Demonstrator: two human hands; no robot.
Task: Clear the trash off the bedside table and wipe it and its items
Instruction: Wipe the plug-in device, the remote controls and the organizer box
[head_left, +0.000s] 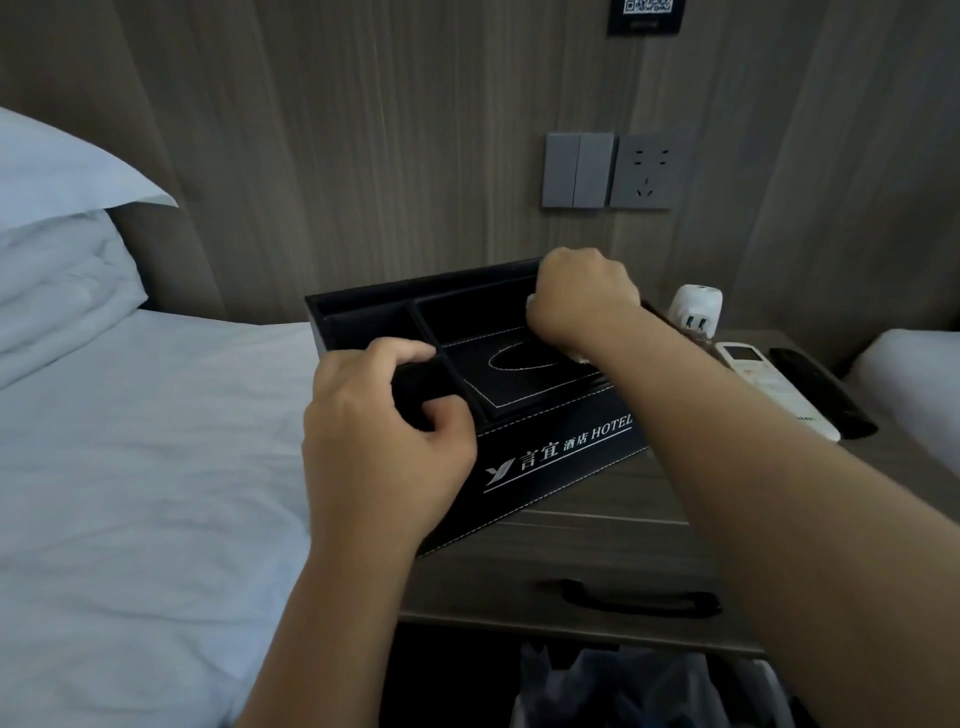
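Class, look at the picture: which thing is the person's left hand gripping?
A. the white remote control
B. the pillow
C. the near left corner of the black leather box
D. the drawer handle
C: the left hand has its thumb and fingers curled round the near left corner of the black leather box, while the white remote control lies untouched on the bedside table.

Bedside table (613, 551): organizer box (561, 452), remotes (779, 384), adapter (696, 312).
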